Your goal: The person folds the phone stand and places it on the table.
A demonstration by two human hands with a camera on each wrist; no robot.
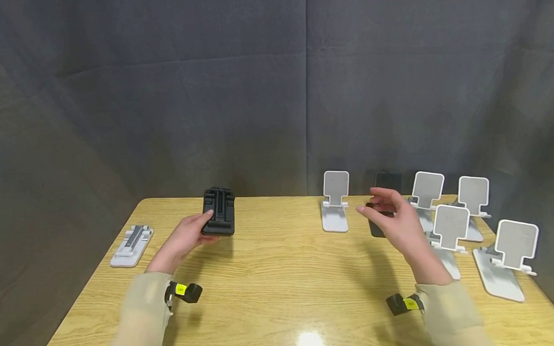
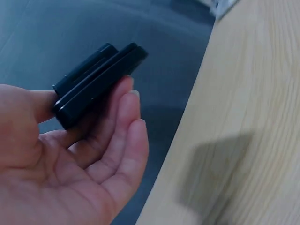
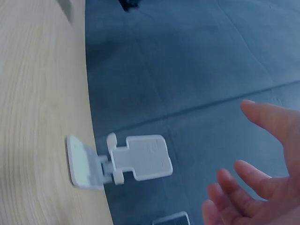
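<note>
In my left hand (image 1: 189,236) is a black folded phone stand (image 1: 219,211), pinched between thumb and fingers above the table's left half. The left wrist view shows this black stand edge-on, with the fingertips under it. My right hand (image 1: 397,222) is raised with thumb and fingers apart and nothing between them. Behind it in the head view, a black unfolded phone stand (image 1: 377,230) is partly hidden by the hand. Left of that hand, a white unfolded phone stand (image 1: 336,201) stands upright; the right wrist view shows a white stand (image 3: 143,158) too.
A white folded phone stand (image 1: 131,246) lies at the table's left edge. Several white unfolded stands, including one at the front (image 1: 517,242), stand on the right side. A dark curtain (image 1: 256,117) hangs behind the wooden table (image 1: 272,286).
</note>
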